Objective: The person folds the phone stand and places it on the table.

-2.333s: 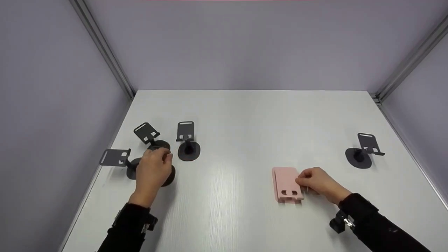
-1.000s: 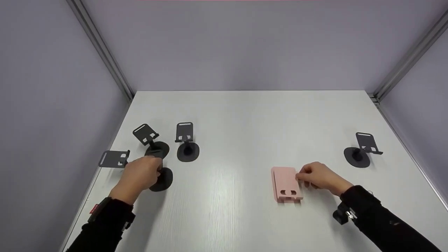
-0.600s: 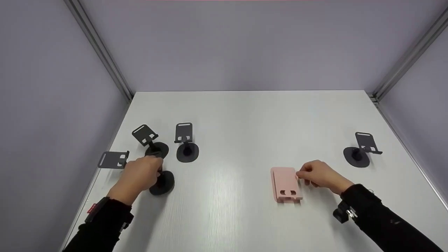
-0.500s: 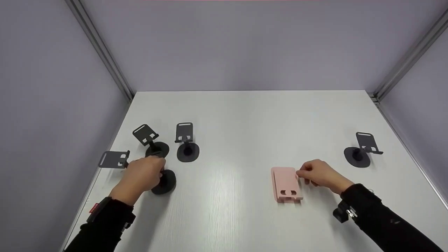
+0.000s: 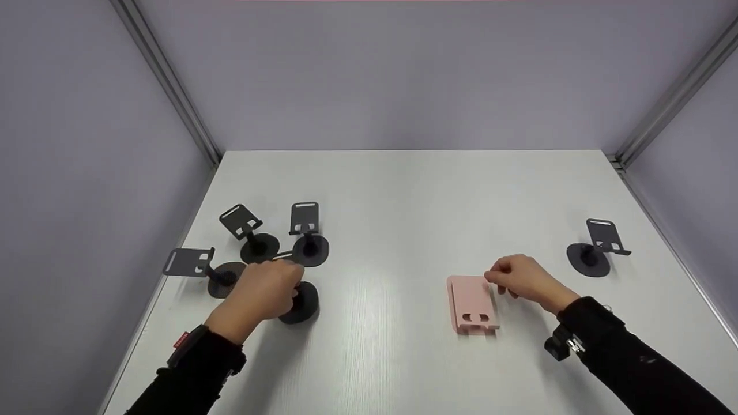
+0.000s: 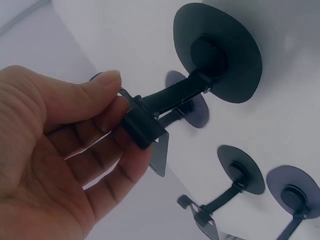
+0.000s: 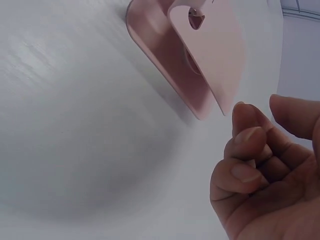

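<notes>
Where the left hand (image 5: pixel 262 291) works: left part of the table (image 5: pixel 392 351); thumb and bent fingers pinch the plate end of a black phone stand (image 6: pixel 175 95).
Black phone stand, position: at the left hand's fingers, base toward the person; the plate's slotted edge shows past the knuckles. Contact between base and table cannot be confirmed.
Right hand (image 5: pixel 524 280): gripping nothing; fingers loosely bent, a gap between thumb and forefinger.
Pink phone stand (image 5: pixel 471 301): on the table, right of centre, folded low, plate above base; two holes near the edge facing the person. The right hand's fingertips are just beside its far right corner; contact cannot be confirmed.
Leftmost stand (image 5: pixel 187 263): upright on its round base, plate turned to the left, near the left hand.
Rear stand (image 5: pixel 240 221): upright, plate angled toward the far left, just beyond the left hand.
Centre stand (image 5: pixel 304 218): upright, plate facing the person, beside the rear stand.
Far-right stand (image 5: pixel 604 233): upright, well apart from the other black stands, near the table's right edge.
Sleeves: black on both arms; left sleeve (image 5: pixel 199 369), right sleeve (image 5: pixel 622 360).
Back wall (image 5: pixel 403 75): pale grey, behind the table.
</notes>
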Available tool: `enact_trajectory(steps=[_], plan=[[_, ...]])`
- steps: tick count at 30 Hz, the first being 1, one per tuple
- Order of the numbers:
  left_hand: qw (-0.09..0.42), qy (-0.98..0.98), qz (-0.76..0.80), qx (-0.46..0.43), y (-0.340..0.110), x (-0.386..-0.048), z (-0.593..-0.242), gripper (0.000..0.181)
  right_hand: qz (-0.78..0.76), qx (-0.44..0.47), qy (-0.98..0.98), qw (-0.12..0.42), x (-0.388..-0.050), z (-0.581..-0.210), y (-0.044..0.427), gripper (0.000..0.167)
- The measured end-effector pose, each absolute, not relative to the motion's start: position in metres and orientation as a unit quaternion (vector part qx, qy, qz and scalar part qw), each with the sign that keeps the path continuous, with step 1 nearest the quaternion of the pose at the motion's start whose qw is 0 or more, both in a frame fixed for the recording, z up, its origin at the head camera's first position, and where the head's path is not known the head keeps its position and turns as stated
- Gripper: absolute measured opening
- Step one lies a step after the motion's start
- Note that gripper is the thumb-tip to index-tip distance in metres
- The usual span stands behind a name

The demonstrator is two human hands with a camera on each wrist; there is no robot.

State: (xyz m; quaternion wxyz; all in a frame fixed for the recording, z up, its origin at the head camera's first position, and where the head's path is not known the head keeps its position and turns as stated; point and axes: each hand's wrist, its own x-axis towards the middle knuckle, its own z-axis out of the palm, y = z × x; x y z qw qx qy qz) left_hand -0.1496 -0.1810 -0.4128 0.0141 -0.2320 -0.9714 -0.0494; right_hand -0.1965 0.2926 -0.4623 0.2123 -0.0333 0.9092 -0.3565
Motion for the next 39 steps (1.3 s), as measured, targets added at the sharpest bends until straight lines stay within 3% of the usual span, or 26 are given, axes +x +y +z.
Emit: enact_trajectory(steps=[13, 28, 39], plan=[[-0.009, -0.962, -0.085, -0.258, -0.135, -0.163, -0.412, 0.025, -0.355, -0.053, 0.911, 0.203, -0.205, -0.443, 0.272, 0.025], [0.099, -0.931, -0.104, -0.337, -0.077, -0.180, -0.415, 0.024, -0.377, -0.099, 0.902, 0.187, -0.218, -0.422, 0.231, 0.024], [0.152, -0.915, -0.106, -0.359, -0.040, -0.190, -0.419, 0.017, -0.474, -0.091, 0.860, 0.166, -0.225, -0.416, 0.205, 0.030]])
